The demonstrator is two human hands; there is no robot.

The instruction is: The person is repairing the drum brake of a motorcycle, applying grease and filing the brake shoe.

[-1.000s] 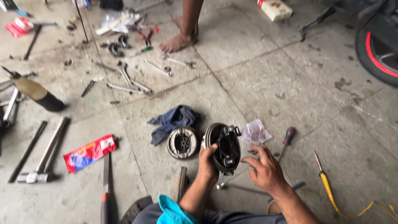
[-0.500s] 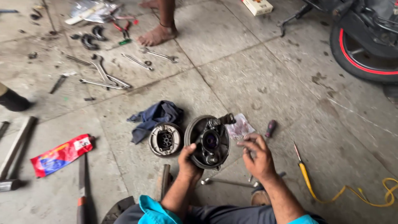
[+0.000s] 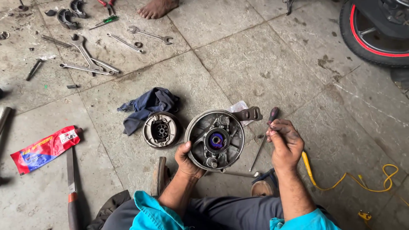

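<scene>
At far left on the floor (image 3: 264,64) lies a red pouch (image 3: 44,148), with a file (image 3: 71,183) just below it at 5 o'clock. Up at 12 o'clock from the pouch, several spanners (image 3: 87,59) are scattered, and brake shoes (image 3: 68,12) lie near the top edge. A bare foot (image 3: 156,7) of another person shows at the top.

Toward the middle, a blue rag (image 3: 147,105) lies crumpled, touching a small drum (image 3: 160,130) at its 5 o'clock.

The left hand (image 3: 187,161) has its grip clamped on the lower left rim of the hub plate (image 3: 216,139), thumb over the edge, holding it tilted up off the floor with its inner face to the camera. A blue centre shows in the plate, and a dark arm sticks out at its 1 o'clock over a scrap of plastic (image 3: 239,106).

The right hand (image 3: 284,145) hangs at 3 o'clock from the plate, apart from it, fingertips pinched together; whether they hold anything I cannot tell. A screwdriver (image 3: 265,136) lies just beside it on the floor.

At 4 o'clock from that hand runs a yellow cable (image 3: 353,183). A tyre (image 3: 366,38) with a red stripe fills the top right corner
</scene>
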